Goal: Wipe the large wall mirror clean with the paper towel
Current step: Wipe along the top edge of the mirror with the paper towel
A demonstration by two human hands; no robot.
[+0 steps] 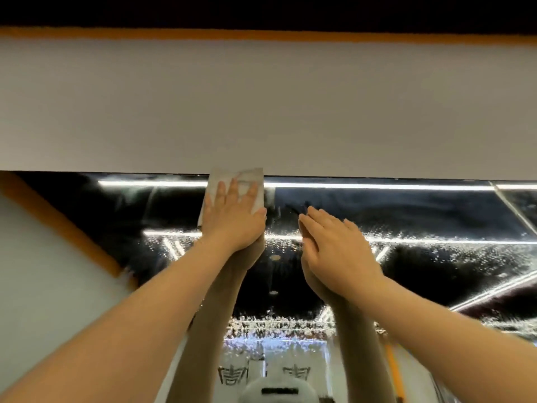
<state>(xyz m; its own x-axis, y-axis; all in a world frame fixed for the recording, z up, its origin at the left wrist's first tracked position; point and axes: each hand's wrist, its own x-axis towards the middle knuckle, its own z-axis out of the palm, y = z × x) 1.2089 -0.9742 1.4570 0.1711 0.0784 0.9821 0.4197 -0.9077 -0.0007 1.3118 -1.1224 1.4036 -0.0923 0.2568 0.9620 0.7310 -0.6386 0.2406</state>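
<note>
White paper towel flat under left hand, fingers straight, pressed at top edge of wet mirror, right hand just beside, flat, holding nothing

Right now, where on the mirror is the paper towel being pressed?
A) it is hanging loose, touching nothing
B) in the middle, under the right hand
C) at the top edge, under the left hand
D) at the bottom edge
C: the left hand lies flat on the paper towel at the top edge of the mirror; the right hand holds nothing.
</note>
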